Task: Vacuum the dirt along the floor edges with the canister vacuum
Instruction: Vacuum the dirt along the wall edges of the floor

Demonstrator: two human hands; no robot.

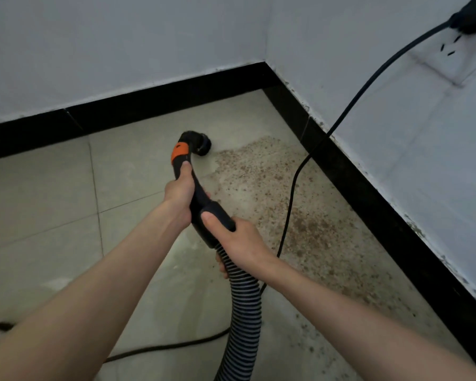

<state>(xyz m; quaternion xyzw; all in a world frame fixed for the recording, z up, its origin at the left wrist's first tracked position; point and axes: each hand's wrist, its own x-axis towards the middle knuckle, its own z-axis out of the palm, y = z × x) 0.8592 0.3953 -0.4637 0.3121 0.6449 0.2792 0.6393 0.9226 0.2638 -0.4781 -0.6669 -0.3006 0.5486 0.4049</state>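
Clamping the black vacuum handle, the left hand has its grip closed high on the curve, just below the orange band. Right hand grip wraps the handle's base where the ribbed hose joins. Beyond both grips, the nozzle sits on the tiled floor, at the edge of the brown dirt spread toward the black skirting. Right of the grips, a black cord crosses the dirt.

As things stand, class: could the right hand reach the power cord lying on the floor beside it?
Probably yes. The right hand grips the hose handle, and the power cord runs just to its right with nothing between them, though it would have to let go first.
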